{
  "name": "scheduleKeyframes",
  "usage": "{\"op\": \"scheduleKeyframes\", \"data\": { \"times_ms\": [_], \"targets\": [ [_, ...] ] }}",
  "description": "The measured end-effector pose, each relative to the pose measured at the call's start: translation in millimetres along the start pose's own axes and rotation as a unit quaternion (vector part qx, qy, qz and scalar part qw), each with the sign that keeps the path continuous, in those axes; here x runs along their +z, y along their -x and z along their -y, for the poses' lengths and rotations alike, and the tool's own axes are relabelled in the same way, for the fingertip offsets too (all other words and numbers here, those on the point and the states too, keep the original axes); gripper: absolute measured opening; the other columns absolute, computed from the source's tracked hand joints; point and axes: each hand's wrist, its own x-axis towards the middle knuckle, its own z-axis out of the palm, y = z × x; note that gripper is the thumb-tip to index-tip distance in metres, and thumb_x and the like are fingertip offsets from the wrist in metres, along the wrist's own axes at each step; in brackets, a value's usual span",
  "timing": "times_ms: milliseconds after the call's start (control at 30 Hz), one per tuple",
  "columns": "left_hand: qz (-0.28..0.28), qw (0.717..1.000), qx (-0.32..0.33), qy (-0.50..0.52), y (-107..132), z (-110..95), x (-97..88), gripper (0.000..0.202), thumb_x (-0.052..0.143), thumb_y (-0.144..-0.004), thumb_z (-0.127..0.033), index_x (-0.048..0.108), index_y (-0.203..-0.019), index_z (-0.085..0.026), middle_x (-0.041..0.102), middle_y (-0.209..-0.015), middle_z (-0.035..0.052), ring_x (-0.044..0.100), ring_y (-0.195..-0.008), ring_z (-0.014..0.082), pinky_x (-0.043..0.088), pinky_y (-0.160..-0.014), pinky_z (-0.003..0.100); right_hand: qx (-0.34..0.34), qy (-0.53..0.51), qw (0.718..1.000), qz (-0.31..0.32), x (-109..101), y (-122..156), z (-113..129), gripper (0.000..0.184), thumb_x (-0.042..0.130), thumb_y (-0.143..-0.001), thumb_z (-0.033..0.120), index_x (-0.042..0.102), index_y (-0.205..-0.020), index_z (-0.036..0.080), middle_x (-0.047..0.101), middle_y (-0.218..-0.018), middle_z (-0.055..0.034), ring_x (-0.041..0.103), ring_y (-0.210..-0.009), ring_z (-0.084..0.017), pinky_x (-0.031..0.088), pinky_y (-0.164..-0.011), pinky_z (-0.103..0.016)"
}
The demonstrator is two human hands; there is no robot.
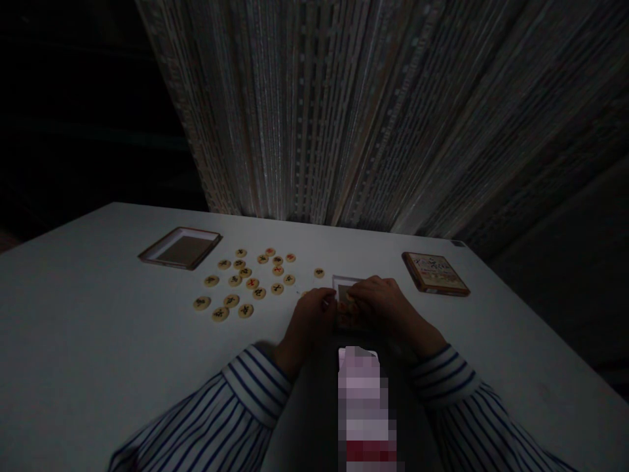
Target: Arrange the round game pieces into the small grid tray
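Nearest, at six o'clock, the left hand point(308, 322) and right hand point(384, 305) meet over a small white-rimmed box point(343, 282) on the tabletop point(98, 314). Their fingers curl down onto it, and the dim light hides whether they grip anything. Round lettered pieces point(246, 282) lie scattered at ten o'clock of the hands, with a shallow tray point(179, 248) farther off that way and a printed box point(435, 272) at two o'clock.

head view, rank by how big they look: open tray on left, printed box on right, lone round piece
1. open tray, slightly wider
2. printed box, nearly alike, so this order is unsure
3. lone round piece, clearly smallest
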Motion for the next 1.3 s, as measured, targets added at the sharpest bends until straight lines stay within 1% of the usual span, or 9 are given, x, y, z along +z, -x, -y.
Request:
{"op": "scheduleKeyframes", "data": {
  "times_ms": [500,700,833,1033,1100,1167,1300],
  "targets": [
    [-0.001,1.000,-0.008,-0.006,0.8,-1.8,-0.5,0.024,0.050,-0.078,-0.015,0.065,-0.096,-0.013,0.069,-0.090,0.0084,0.062,-0.081,0.0178,0.049,-0.075,0.031,0.003,0.008,1.000,0.008,-3.3,2.2,3.1,0.018,0.049,-0.084,0.020,0.063,-0.096,0.024,0.065,-0.102,-0.0044,0.052,-0.094,-0.020,0.030,-0.073,-0.033],
    [-0.005,1.000,0.000,-0.006,1.2,-2.0,-1.3,0.024,0.050,-0.077,-0.016,0.065,-0.096,-0.014,0.069,-0.090,0.0082,0.062,-0.081,0.0177,0.048,-0.076,0.032,-0.001,0.002,1.000,0.008,-4.5,3.1,3.8,0.020,0.048,-0.085,0.019,0.062,-0.098,0.024,0.064,-0.104,-0.0051,0.052,-0.096,-0.020,0.030,-0.075,-0.034],
    [-0.002,1.000,0.001,-0.010,1.1,-3.1,-2.5,0.024,0.049,-0.078,-0.016,0.065,-0.095,-0.015,0.069,-0.090,0.0081,0.062,-0.083,0.0185,0.048,-0.077,0.033,0.001,0.002,1.000,0.008,-5.2,3.3,4.1,0.020,0.047,-0.085,0.020,0.063,-0.095,0.024,0.065,-0.102,-0.0052,0.051,-0.094,-0.020,0.030,-0.074,-0.034],
    [0.001,1.000,-0.003,-0.001,1.1,-2.4,-2.1,0.024,0.049,-0.078,-0.016,0.065,-0.096,-0.013,0.069,-0.091,0.0093,0.062,-0.083,0.0182,0.048,-0.077,0.033,-0.002,-0.001,1.000,0.002,-2.8,3.1,2.0,0.020,0.047,-0.084,0.020,0.062,-0.098,0.024,0.064,-0.105,-0.0048,0.052,-0.095,-0.021,0.031,-0.074,-0.034],
    [0.002,1.000,-0.005,-0.002,1.2,-2.2,-2.1,0.024,0.050,-0.078,-0.015,0.065,-0.097,-0.013,0.069,-0.091,0.0093,0.062,-0.083,0.0183,0.048,-0.077,0.033,-0.006,-0.005,1.000,-0.007,-2.5,3.8,0.5,0.022,0.047,-0.084,0.020,0.061,-0.101,0.025,0.064,-0.107,-0.0051,0.052,-0.095,-0.021,0.031,-0.074,-0.034],
    [0.001,1.000,-0.006,-0.002,1.3,-2.2,-2.1,0.024,0.050,-0.077,-0.015,0.065,-0.097,-0.013,0.069,-0.091,0.0090,0.062,-0.082,0.0184,0.049,-0.076,0.033,-0.004,-0.013,0.999,-0.030,-3.3,5.1,-1.5,0.023,0.046,-0.085,0.021,0.060,-0.102,0.024,0.063,-0.108,-0.0054,0.052,-0.095,-0.020,0.031,-0.075,-0.034],
    [-0.007,1.000,-0.002,0.007,1.1,-2.3,-2.6,0.023,0.051,-0.077,-0.016,0.065,-0.095,-0.014,0.069,-0.089,0.0085,0.063,-0.078,0.0175,0.050,-0.072,0.031,0.031,-0.019,0.995,-0.094,-7.8,9.3,-7.4,0.025,0.043,-0.085,0.019,0.061,-0.102,0.019,0.066,-0.100,-0.0071,0.053,-0.092,-0.020,0.033,-0.076,-0.034]
  ]
}}
